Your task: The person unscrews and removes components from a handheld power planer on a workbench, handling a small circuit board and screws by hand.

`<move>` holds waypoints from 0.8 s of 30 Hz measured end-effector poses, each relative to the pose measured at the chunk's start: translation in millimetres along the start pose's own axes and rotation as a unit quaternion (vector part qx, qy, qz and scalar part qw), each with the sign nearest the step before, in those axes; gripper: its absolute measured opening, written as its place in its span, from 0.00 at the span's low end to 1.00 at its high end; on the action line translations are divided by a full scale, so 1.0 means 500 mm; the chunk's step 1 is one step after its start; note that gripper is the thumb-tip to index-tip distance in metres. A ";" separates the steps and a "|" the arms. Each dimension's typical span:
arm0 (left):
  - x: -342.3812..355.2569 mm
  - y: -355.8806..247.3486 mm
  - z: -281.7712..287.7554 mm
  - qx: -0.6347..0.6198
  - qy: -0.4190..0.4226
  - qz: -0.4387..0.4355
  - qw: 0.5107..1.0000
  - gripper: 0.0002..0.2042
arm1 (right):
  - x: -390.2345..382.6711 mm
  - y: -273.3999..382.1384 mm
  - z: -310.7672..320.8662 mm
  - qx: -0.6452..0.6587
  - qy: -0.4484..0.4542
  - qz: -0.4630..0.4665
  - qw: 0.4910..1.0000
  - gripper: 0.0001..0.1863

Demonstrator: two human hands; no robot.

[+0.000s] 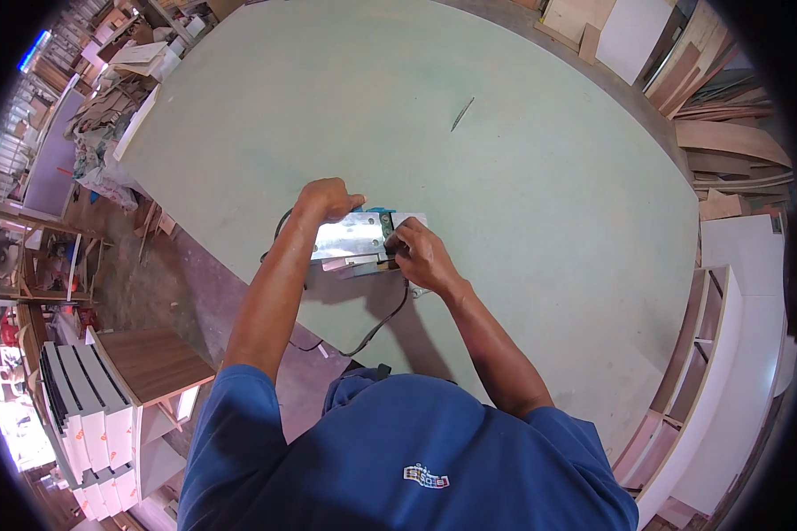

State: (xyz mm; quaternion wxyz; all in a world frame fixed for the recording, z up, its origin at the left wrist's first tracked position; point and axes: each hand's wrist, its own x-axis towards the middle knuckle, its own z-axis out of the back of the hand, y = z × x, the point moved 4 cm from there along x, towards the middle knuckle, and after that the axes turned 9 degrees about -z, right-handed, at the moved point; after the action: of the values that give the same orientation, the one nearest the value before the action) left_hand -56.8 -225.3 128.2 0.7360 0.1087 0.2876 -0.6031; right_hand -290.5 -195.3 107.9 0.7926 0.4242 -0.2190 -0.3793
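An electric planer [345, 234] with a silver sole and blue body lies sole-up on the pale green table [549, 203]. My left hand [326, 199] is closed on the planer's far left side. My right hand [425, 257] has its fingers bent at the dark cutter slot across the sole; whatever is between them is hidden. A black cord [383, 320] runs from the planer toward the table's near edge. A small wrench-like metal piece [419, 292] lies just below my right hand, partly hidden. A thin dark object [462, 114] lies farther back on the table.
White panels [88, 416] and a wood-topped cabinet [150, 358] stand at the lower left. Scrap boards and bags [119, 115] are heaped at the upper left. Plywood sheets [726, 142] lean at the upper right, and a long white shelving unit [700, 372] stands along the right.
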 end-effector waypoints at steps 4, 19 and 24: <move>-0.001 0.003 -0.001 0.002 0.008 0.008 1.000 0.33 | -0.006 0.012 0.000 0.027 -0.026 -0.033 0.999 0.11; 0.000 0.001 0.000 0.002 -0.003 0.002 1.000 0.33 | -0.003 0.001 -0.003 0.022 0.023 -0.008 0.999 0.12; -0.004 -0.005 0.003 -0.007 0.008 0.002 1.000 0.33 | -0.009 0.000 -0.002 -0.012 -0.036 -0.029 0.999 0.11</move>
State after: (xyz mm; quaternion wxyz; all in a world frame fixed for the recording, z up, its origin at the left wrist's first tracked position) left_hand -58.9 -225.2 131.3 0.7355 0.1089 0.2977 -0.5988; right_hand -292.5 -191.3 107.2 0.7778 0.4074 -0.2302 -0.4197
